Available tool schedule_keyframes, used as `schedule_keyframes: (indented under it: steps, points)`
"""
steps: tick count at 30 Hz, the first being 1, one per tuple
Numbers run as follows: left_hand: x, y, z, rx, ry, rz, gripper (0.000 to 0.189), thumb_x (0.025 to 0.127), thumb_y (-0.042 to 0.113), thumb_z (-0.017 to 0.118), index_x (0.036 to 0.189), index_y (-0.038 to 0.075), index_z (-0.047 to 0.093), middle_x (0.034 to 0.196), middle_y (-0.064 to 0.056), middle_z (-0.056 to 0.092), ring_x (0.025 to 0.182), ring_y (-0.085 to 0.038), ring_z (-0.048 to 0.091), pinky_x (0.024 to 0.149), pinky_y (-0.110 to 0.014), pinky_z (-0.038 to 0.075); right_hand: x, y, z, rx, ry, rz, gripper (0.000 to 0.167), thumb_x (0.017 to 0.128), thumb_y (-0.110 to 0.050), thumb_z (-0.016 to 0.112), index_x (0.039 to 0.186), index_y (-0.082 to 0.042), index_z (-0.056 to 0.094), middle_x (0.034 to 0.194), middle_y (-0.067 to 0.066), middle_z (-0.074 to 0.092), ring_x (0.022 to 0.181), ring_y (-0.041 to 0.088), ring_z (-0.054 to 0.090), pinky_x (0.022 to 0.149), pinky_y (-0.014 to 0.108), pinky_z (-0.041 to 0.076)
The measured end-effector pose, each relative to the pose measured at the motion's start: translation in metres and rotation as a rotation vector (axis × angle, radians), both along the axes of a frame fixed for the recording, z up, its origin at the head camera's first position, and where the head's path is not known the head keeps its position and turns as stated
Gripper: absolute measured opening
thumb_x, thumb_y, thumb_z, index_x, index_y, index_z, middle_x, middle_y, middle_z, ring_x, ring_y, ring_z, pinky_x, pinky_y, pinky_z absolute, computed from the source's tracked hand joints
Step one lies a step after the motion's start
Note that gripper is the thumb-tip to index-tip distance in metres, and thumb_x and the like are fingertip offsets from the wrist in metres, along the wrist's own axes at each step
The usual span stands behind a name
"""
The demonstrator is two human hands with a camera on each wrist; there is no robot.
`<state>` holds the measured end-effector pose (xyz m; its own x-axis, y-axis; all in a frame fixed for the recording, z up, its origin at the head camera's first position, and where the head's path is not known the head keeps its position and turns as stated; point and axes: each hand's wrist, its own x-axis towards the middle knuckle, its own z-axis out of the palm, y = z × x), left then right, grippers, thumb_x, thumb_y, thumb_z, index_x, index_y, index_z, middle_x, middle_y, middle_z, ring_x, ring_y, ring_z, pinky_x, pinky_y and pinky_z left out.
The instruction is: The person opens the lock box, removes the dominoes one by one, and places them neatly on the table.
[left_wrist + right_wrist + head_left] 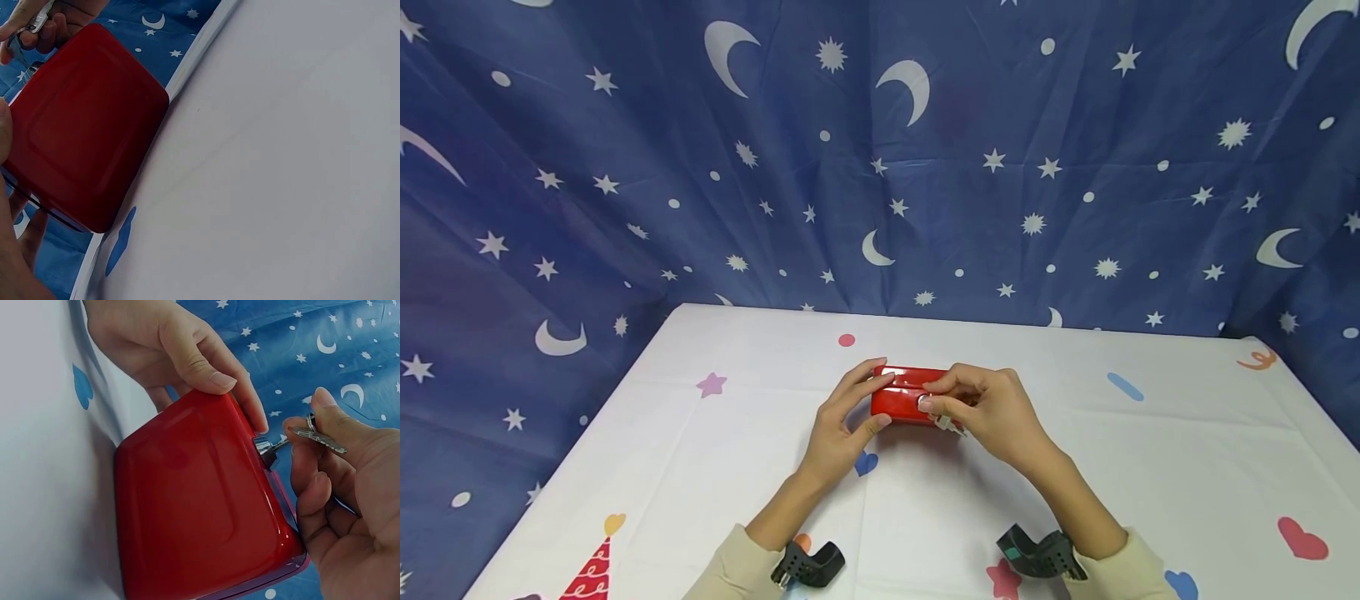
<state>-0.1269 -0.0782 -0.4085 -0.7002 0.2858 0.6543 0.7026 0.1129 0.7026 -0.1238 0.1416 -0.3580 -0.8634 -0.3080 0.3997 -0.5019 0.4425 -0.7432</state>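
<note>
A glossy red metal lockbox (897, 404) sits on the white table, its lock side facing up in the head view. My left hand (837, 423) grips its left end, with thumb at the near edge and fingers over the top. My right hand (1003, 410) pinches a key at the silver lock (265, 451), whose shaft meets the lock in the right wrist view. A second key (319, 439) dangles from the same ring. In the left wrist view the box's broad red side (87, 125) fills much of the left half.
A white tablecloth (760, 467) printed with hearts, stars and other coloured shapes covers the table. Behind the table's far edge hangs a dark blue curtain (820, 208) with moons and stars. Each wrist wears a black strap, such as the left one (808, 565).
</note>
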Motion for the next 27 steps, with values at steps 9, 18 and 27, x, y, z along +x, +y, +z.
schedule_keyframes:
  steps: [9,18,27]
  points:
    - [0.0007,0.0006,0.0001,0.004,-0.005,-0.008,0.047,0.079,-0.011,0.069,0.123,-0.007,0.057,0.135,-0.026,0.046,0.127,-0.037,0.043,0.105,-0.033,0.038,0.0013,-0.0002,0.0003,0.03,-0.025,0.04,0.01,0.079,-0.023,0.077,0.087,-0.018,0.074,0.066,-0.015,0.064,0.053,0.008,0.056,0.048,0.024,0.05]
    - [0.0021,0.0007,0.0014,-0.011,-0.009,0.007,0.046,0.079,-0.01,0.07,0.123,-0.007,0.057,0.135,-0.026,0.046,0.128,-0.038,0.042,0.107,-0.033,0.036,0.0009,-0.002,0.0032,-0.043,-0.177,-0.021,0.01,0.084,-0.023,0.074,0.089,-0.015,0.074,0.069,-0.006,0.066,0.06,0.013,0.059,0.053,0.026,0.05]
    - [0.003,0.0003,0.0011,0.002,-0.009,0.001,0.045,0.079,-0.012,0.069,0.122,-0.008,0.058,0.135,-0.026,0.046,0.128,-0.037,0.042,0.106,-0.033,0.038,0.0044,-0.0056,0.0037,0.021,-0.052,-0.004,0.008,0.08,-0.018,0.077,0.087,-0.017,0.075,0.069,-0.011,0.064,0.06,0.009,0.058,0.052,0.025,0.052]
